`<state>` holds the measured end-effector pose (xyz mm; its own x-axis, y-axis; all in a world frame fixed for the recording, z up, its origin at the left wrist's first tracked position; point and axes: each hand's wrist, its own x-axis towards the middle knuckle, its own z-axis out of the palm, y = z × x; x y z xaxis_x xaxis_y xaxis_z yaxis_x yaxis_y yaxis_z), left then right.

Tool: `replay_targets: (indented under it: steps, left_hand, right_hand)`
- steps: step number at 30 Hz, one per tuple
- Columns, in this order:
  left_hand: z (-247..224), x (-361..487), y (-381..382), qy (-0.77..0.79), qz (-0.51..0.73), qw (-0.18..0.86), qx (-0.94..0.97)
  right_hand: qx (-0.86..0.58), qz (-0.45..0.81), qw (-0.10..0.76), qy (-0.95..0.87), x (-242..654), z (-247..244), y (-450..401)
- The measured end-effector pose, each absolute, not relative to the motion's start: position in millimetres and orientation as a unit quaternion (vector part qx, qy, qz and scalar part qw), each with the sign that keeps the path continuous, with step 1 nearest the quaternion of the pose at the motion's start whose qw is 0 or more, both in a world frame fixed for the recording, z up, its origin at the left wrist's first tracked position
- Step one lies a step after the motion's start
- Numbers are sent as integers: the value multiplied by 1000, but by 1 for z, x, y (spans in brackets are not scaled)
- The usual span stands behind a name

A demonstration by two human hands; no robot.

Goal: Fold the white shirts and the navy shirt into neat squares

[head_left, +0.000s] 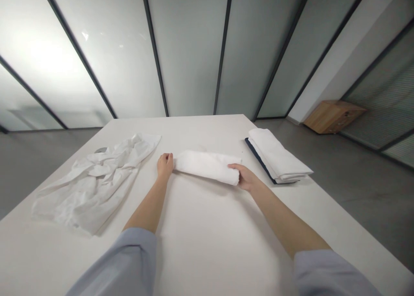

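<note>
A white cloth, folded into a narrow strip, stretches between my two hands over the middle of the white table. My left hand is closed at its left end, fingers curled in a pinch at the edge. At the other end my right hand grips the cloth, thumb on top and the other fingers underneath, out of sight. The right end looks slightly raised, with a shadow on the tabletop below it. What kind of cloth item this is, I cannot tell.
On the left lies a crumpled white cloth, with a small grey object partly hidden behind it. To the right, a stack of folded white cloths rests on a dark item near the table's edge. A wooden cabinet stands beyond.
</note>
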<state>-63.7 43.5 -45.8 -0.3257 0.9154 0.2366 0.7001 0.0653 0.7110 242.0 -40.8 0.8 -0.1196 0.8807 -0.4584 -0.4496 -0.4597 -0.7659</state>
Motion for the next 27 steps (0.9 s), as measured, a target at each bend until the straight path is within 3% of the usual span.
replay_targets:
  steps: [10,23,27]
  left_hand:
    - [-53,-68,48,709,373,120,587]
    - [-52,-66,45,709,359,107,598]
    - [-52,-67,46,712,352,107,599]
  right_hand:
    - [-342,566,713,-231,324,92,-75]
    - [-319,443,802,-241,369,182,-16]
    - [-284,413,826,-259,380,180,-7]
